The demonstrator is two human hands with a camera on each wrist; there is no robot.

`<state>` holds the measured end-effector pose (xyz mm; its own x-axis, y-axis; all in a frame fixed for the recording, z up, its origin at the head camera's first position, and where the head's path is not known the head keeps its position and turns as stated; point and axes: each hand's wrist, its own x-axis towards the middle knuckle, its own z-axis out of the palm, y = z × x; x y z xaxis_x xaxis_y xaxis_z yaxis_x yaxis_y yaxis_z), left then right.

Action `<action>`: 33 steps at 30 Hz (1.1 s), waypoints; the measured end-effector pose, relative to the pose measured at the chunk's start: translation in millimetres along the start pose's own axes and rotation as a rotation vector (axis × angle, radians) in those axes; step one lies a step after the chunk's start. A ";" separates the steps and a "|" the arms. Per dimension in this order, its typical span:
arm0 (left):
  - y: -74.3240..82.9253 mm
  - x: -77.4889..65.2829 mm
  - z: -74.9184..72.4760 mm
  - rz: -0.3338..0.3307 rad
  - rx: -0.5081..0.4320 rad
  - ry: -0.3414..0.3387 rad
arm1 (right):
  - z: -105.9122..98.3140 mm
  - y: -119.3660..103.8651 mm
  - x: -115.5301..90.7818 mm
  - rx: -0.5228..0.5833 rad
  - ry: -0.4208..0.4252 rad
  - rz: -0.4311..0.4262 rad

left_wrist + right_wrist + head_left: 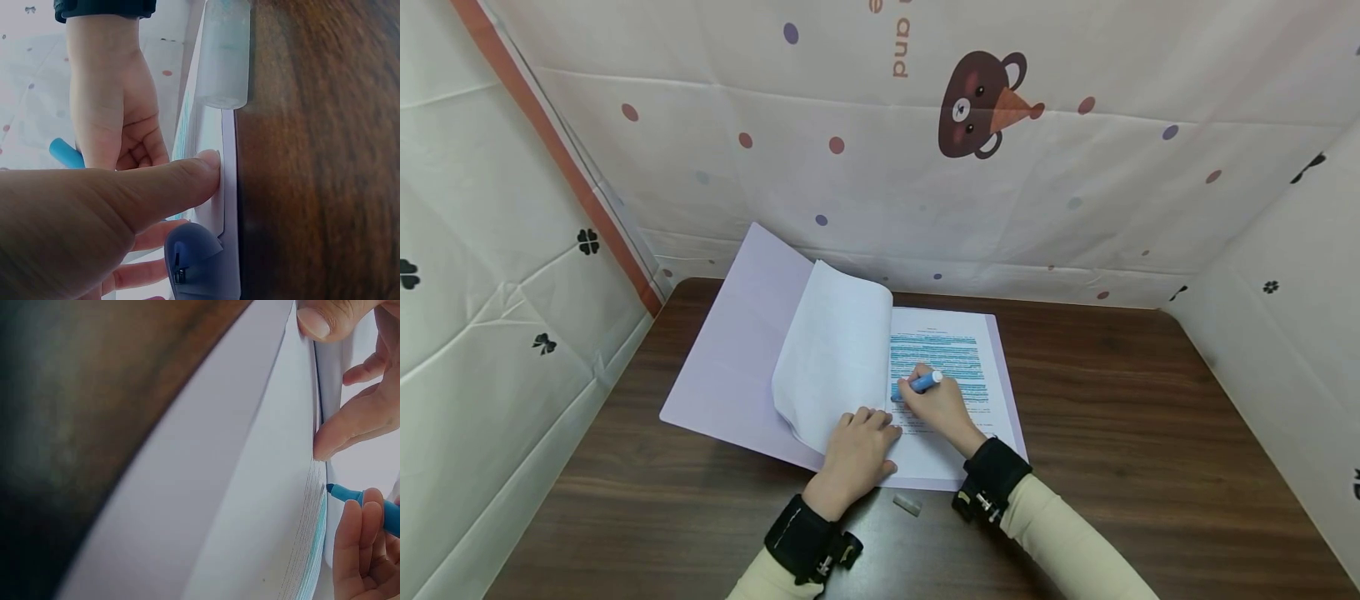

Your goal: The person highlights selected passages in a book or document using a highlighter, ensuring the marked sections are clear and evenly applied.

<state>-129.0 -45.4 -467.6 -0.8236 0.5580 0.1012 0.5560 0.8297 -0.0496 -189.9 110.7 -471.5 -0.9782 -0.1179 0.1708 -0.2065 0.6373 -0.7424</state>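
A blue marker (pixel 927 381) is pinched in my right hand (pixel 943 410), its tip at the printed sheet (pixel 951 325), where many text lines carry blue strokes. In the right wrist view the marker's dark tip (pixel 330 487) is at the paper's surface. My left hand (pixel 859 450) rests with extended fingers on the lower part of the pages, by the fold. Beneath lies an open lilac folder (pixel 722 358), with turned-over white pages (pixel 835 350) curling on its left side. In the left wrist view, a dark blue rounded clip part (pixel 194 256) shows at the folder near my left fingers.
A small greyish translucent piece (pixel 907 504) lies on the brown wooden table (pixel 1112 417), just in front of the folder's near edge. Patterned white cloth (pixel 850 183) hangs behind the table and along both sides.
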 end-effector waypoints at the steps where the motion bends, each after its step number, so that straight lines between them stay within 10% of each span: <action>1: 0.1 0.0 0.1 0.000 0.000 -0.001 | 0.2 0.2 -0.1 0.001 -0.001 -0.001; 33: 0.2 -0.8 -2.0 0.005 0.012 0.003 | 1.7 1.9 1.7 -0.070 -0.023 -0.045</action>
<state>-127.9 -45.8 -465.7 -0.8203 0.5623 0.1043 0.5588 0.8269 -0.0624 -192.0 110.4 -473.7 -0.9683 -0.1647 0.1880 -0.2494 0.6828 -0.6867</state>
